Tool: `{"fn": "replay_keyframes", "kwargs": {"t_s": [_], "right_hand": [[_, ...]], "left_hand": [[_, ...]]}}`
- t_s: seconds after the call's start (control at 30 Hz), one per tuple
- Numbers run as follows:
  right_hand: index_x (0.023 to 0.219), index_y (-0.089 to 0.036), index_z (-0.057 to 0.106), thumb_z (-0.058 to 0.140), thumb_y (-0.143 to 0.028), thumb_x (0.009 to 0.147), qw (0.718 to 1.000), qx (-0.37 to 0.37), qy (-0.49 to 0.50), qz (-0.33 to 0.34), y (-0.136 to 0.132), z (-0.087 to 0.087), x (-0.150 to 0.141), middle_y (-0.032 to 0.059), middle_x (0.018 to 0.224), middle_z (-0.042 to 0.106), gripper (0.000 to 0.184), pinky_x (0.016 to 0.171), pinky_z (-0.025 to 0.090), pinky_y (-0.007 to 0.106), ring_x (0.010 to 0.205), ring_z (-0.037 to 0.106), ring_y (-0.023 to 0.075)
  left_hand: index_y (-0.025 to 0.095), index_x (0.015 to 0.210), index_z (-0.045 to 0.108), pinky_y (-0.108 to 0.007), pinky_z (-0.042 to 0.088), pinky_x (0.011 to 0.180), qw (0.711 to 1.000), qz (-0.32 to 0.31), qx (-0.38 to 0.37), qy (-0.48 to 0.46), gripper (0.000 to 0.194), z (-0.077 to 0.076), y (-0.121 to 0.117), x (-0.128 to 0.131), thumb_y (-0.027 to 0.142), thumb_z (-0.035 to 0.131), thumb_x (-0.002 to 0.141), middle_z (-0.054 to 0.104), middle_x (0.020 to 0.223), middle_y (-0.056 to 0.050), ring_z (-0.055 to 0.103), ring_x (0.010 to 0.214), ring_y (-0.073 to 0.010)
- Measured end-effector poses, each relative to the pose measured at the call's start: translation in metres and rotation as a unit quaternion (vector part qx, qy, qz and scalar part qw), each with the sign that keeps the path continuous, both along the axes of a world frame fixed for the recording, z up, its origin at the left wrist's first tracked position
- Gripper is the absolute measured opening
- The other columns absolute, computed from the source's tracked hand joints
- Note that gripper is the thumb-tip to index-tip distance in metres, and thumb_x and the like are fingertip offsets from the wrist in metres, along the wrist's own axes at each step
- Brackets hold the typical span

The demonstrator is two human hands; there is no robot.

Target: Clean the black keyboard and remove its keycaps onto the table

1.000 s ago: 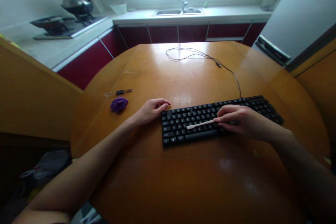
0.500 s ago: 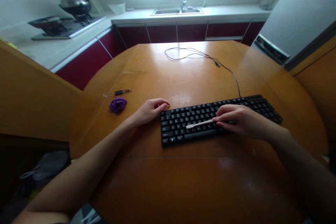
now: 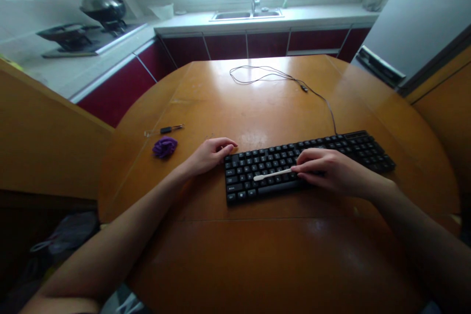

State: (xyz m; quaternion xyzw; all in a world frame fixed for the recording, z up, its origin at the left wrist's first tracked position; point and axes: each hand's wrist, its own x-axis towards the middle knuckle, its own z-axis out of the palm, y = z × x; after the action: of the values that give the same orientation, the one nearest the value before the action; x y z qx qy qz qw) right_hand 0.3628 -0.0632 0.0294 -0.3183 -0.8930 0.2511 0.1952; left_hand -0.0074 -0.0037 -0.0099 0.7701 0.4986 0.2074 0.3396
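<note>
A black keyboard [image 3: 353, 149] lies on a round wooden table [image 3: 257, 250]. My right hand [image 3: 331, 171] rests on the keys, its fingers pinched on a thin white stick [image 3: 272, 174] whose tip points left and touches the lower key rows. My left hand [image 3: 210, 154] sits with curled fingers against the keyboard's upper left corner, holding nothing that I can see.
The keyboard's black cable [image 3: 279, 78] loops across the far side of the table. A purple cloth ball [image 3: 165, 147] and a small black tool [image 3: 167, 129] lie to the left. Behind are a counter with a sink [image 3: 246, 14] and a stove with a wok [image 3: 103, 7].
My right hand has slid the white stick a little to the left across the keys. My left hand has stayed at the keyboard's corner.
</note>
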Motion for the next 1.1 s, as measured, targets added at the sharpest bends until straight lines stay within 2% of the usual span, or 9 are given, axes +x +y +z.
{"fn": "replay_keyframes", "kwargs": {"t_s": [0.2, 0.37, 0.53, 0.8, 1.1], "right_hand": [[0.086, -0.021, 0.079, 0.058, -0.034, 0.099, 0.999, -0.025, -0.025, -0.018, 0.006, 0.010, 0.015, 0.0066, 0.092, 0.072, 0.028, 0.069, 0.050, 0.028, 0.076, 0.066, 0.0157], [0.085, -0.021, 0.079, 0.060, -0.034, 0.098, 0.998, -0.045, -0.044, -0.030, 0.014, 0.015, 0.034, 0.0066, 0.092, 0.073, 0.026, 0.067, 0.051, 0.028, 0.074, 0.066, 0.0157], [0.089, -0.021, 0.080, 0.059, -0.036, 0.099, 0.998, -0.028, -0.045, -0.036, 0.018, 0.012, 0.043, 0.0072, 0.092, 0.073, 0.028, 0.067, 0.052, 0.028, 0.074, 0.066, 0.0157], [0.087, -0.023, 0.079, 0.064, -0.037, 0.095, 0.995, 0.062, 0.001, -0.079, 0.024, -0.002, 0.040, 0.0068, 0.090, 0.073, 0.022, 0.070, 0.050, 0.031, 0.078, 0.066, 0.0180], [0.083, -0.022, 0.073, 0.062, -0.032, 0.097, 0.996, 0.058, -0.012, -0.073, 0.015, -0.002, 0.022, 0.0058, 0.087, 0.069, 0.021, 0.071, 0.047, 0.030, 0.077, 0.064, 0.0174]], "left_hand": [[0.016, 0.107, 0.074, -0.026, 0.048, 0.066, 1.000, 0.002, -0.006, 0.000, 0.036, 0.001, 0.000, 0.001, 0.045, 0.054, 0.096, 0.069, 0.080, -0.003, 0.061, 0.075, -0.0170], [0.016, 0.108, 0.073, -0.026, 0.048, 0.066, 1.000, 0.006, -0.009, -0.003, 0.035, 0.002, -0.001, 0.002, 0.044, 0.054, 0.096, 0.069, 0.079, -0.003, 0.061, 0.073, -0.0166], [0.016, 0.107, 0.073, -0.027, 0.049, 0.068, 1.000, 0.005, -0.003, 0.000, 0.034, 0.002, -0.001, 0.002, 0.043, 0.055, 0.096, 0.068, 0.075, -0.003, 0.062, 0.074, -0.0176], [0.016, 0.106, 0.073, -0.026, 0.049, 0.067, 1.000, 0.005, -0.004, -0.005, 0.035, 0.001, -0.001, 0.002, 0.044, 0.054, 0.096, 0.068, 0.076, -0.002, 0.062, 0.076, -0.0173], [0.015, 0.106, 0.073, -0.027, 0.050, 0.069, 1.000, 0.006, -0.002, 0.002, 0.036, 0.004, -0.001, 0.003, 0.044, 0.054, 0.096, 0.070, 0.082, -0.004, 0.063, 0.080, -0.0181]]}}
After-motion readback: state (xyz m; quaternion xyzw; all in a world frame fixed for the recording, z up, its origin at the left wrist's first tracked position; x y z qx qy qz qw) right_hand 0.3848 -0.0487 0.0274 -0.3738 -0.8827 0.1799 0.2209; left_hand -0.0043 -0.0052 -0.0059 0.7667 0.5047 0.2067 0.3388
